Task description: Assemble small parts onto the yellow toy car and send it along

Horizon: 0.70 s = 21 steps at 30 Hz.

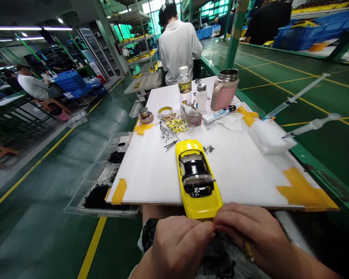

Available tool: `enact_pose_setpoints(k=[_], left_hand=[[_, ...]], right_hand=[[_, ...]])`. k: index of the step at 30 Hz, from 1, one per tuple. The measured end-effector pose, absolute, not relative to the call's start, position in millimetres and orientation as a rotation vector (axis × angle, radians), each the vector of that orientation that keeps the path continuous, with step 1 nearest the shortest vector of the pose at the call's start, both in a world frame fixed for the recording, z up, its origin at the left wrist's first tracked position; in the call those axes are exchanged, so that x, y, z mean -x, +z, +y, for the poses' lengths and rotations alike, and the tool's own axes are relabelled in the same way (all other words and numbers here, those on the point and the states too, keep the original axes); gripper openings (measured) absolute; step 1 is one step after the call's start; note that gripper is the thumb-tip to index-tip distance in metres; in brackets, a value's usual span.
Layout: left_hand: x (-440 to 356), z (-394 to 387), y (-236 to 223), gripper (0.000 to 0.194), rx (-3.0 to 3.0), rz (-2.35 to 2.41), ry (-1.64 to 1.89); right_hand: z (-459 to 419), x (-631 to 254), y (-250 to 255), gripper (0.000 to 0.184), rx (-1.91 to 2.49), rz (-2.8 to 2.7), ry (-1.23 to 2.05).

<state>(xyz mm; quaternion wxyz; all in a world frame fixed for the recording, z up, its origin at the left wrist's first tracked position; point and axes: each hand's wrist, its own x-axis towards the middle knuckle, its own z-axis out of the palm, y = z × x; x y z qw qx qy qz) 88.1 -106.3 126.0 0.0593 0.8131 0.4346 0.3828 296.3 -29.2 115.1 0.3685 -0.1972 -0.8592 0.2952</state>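
Nearest, in the head view, the left hand [182, 242] and right hand [254, 230] are meeting at the near end of the yellow toy car [200, 205], fingers curled, their exact grip hidden. The car is resting on the white tabletop [151, 170]; black bits [209, 148] are lying right of it.
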Motion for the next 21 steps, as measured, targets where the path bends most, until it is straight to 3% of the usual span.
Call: enact_pose_setpoints(k=[7,11,21], left_hand=[[-66,-94,106,0.028,-1.705,1.763,1.459],[-58,-82,92,0.038,-1.258,1.684,1.557],[-67,-67,85,0.049,-1.058,1.494,1.556]], right_hand=[[3,-288,115,0.012,0.706,-2.165,0.493],[11,-281,109,0.011,0.695,-2.225,0.432],[10,-278,105,0.013,0.704,-2.292,0.413]])
